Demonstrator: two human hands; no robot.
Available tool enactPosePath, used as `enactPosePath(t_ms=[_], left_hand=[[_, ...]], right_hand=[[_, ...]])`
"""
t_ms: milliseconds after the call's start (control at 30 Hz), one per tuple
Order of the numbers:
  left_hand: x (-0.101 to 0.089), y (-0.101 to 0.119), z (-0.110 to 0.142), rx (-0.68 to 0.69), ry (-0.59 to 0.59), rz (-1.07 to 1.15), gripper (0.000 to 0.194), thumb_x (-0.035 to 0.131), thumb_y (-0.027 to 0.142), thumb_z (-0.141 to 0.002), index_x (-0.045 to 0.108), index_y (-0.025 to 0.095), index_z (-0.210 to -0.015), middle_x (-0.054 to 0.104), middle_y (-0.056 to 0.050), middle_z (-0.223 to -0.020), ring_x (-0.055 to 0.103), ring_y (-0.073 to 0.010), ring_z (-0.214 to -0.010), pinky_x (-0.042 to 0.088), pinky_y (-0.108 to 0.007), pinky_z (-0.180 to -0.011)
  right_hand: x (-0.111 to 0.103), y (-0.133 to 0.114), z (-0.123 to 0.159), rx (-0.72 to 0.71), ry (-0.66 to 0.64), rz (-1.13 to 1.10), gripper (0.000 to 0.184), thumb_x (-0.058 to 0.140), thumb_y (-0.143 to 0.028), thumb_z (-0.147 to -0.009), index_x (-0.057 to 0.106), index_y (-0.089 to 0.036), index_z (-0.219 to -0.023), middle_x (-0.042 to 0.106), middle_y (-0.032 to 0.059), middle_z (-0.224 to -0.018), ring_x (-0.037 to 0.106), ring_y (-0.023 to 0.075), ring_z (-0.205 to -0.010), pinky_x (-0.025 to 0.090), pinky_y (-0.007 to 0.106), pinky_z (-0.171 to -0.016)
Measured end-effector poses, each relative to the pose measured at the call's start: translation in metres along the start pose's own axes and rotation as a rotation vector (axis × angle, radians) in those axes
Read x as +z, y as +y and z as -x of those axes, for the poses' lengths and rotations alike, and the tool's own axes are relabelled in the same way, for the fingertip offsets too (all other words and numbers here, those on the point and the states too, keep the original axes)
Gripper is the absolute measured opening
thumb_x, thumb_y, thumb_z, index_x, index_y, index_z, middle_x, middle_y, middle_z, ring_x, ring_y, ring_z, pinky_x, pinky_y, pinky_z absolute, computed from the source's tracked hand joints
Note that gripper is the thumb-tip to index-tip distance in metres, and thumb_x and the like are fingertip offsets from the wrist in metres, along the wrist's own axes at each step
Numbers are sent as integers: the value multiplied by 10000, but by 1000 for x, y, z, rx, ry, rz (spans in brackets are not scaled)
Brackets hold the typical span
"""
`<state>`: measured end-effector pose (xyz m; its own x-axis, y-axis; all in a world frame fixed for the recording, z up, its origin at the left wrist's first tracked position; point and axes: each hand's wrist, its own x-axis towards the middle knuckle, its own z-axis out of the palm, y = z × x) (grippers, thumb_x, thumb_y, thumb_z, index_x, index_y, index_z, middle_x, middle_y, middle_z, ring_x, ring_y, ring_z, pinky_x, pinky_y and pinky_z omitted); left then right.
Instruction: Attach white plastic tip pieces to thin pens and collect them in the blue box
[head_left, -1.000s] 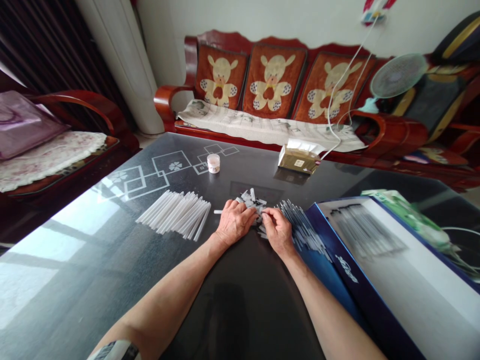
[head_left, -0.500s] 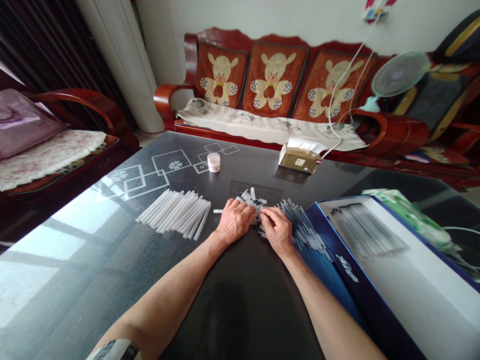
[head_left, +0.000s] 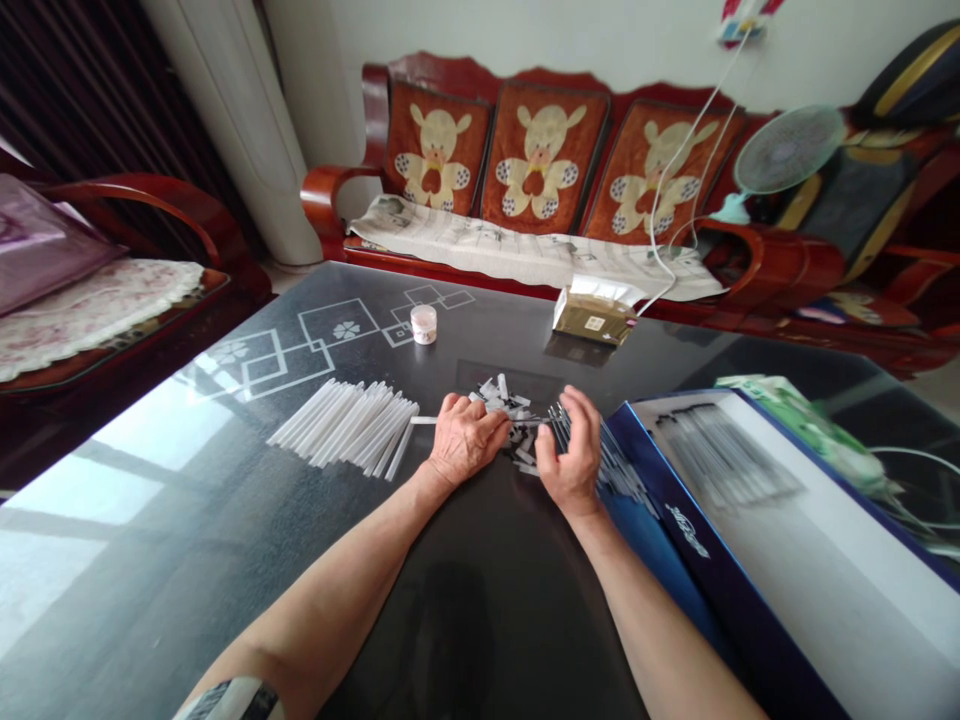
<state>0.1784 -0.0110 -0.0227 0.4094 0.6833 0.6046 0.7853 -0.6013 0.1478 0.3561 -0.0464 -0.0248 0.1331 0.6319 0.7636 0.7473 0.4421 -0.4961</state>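
Observation:
My left hand (head_left: pixel 466 437) is closed around a white pen barrel (head_left: pixel 424 420), whose end sticks out to the left. From its right side a thin dark rod like a pen refill (head_left: pixel 529 420) points toward my right hand. My right hand (head_left: pixel 574 450) has thumb and fingers apart, beside the tips of a pile of thin refills (head_left: pixel 621 470). Between and behind the hands lies a heap of small white and black pieces (head_left: pixel 501 390), partly hidden by my left hand. A bundle of white pen barrels (head_left: pixel 345 425) lies to the left.
At right stands a blue box (head_left: pixel 840 540) with white inside, holding a row of pen-like sticks (head_left: pixel 724 450). A green packet (head_left: pixel 802 425) lies behind it. Farther back on the dark table (head_left: pixel 300 560) are a small round tub (head_left: pixel 424 325) and a tissue pack (head_left: pixel 595 312).
My right hand has opened and shifted right, away from my left hand. The thin rod now shows between the hands. My left hand has stayed nearly in place.

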Motion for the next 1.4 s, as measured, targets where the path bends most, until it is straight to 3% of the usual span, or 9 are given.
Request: enactPosePath(t_ms=[67, 233, 467, 600, 767, 967, 1067, 1200, 1400], left_hand=[[1, 0, 0, 17, 3, 2, 324, 429, 428, -950, 713, 276, -910, 561, -29, -680, 466, -179, -706, 297, -366, -788], [2, 1, -1, 65, -13, 14, 305, 447, 434, -941, 707, 283, -989, 561, -35, -708, 464, -189, -729, 302, -374, -803], [3, -2, -2, 25, 15, 20, 333, 458, 192, -898, 640, 246, -1171, 598, -61, -794, 491, -209, -767, 343, -391, -792], [1, 0, -2, 100, 50, 67, 310, 461, 128, -880, 649, 238, -1101, 655, -54, -866, 568, -206, -841, 355, -452, -926], [-1, 12, -1, 260, 121, 272, 258, 388, 66, -906, 617, 176, -950, 668, -75, -1119, 476, -224, -1289, 342, -464, -1067], [-5, 27, -1, 456, 79, 512, 268, 347, 32, -893, 589, 144, -864, 602, -135, -1278, 377, -188, -1382, 422, -365, -1099], [-6, 29, -1, 475, 26, 536, 282, 337, 38, -894, 588, 156, -847, 583, -130, -1316, 382, -181, -1379, 433, -365, -1100], [-4, 26, 1, 469, 40, 528, 249, 368, 71, -901, 599, 143, -963, 552, -152, -1350, 379, -205, -1381, 428, -401, -1104], [2, 22, 3, 201, 44, 418, 341, 366, 152, -947, 487, 125, -1265, 597, -168, -1262, 618, -201, -1134, 567, -317, -885]], right_hand=[[-1, -9, 0, -121, -160, 91, 328, 513, -231, -883, 566, -201, -1206, 615, 126, -1207, 541, 288, -1180, 358, 529, -1072], [-9, -12, -5, -140, -413, 126, 233, 437, -218, -943, 647, -225, -1045, 650, 83, -979, 621, 204, -912, 508, 335, -848], [-47, 24, -15, 29, -443, 519, 149, 495, -201, -874, 642, -185, -855, 571, 81, -835, 577, 191, -717, 490, 299, -663], [-54, 36, -12, 120, -423, 620, 202, 530, -201, -836, 652, -134, -982, 593, 132, -925, 598, 238, -809, 509, 350, -733], [-35, 18, -12, 192, -280, 204, 251, 480, -253, -877, 658, -171, -1033, 664, 123, -1018, 628, 252, -958, 499, 406, -892], [5, -3, -22, 974, -180, -746, 319, 590, -469, -844, 630, -203, -1017, 734, 82, -956, 703, 218, -828, 580, 347, -680], [16, -3, -37, 1211, -68, -1039, 255, 671, -428, -809, 627, -183, -864, 741, 61, -823, 704, 177, -700, 580, 280, -586], [18, 3, -51, 1269, 47, -1107, 175, 767, -278, -736, 630, -179, -784, 685, -14, -649, 642, 105, -529, 530, 188, -461], [12, -1, -41, 1129, 181, -1058, 304, 819, -299, -654, 650, -191, -883, 728, 10, -766, 710, 152, -696, 572, 230, -569]])
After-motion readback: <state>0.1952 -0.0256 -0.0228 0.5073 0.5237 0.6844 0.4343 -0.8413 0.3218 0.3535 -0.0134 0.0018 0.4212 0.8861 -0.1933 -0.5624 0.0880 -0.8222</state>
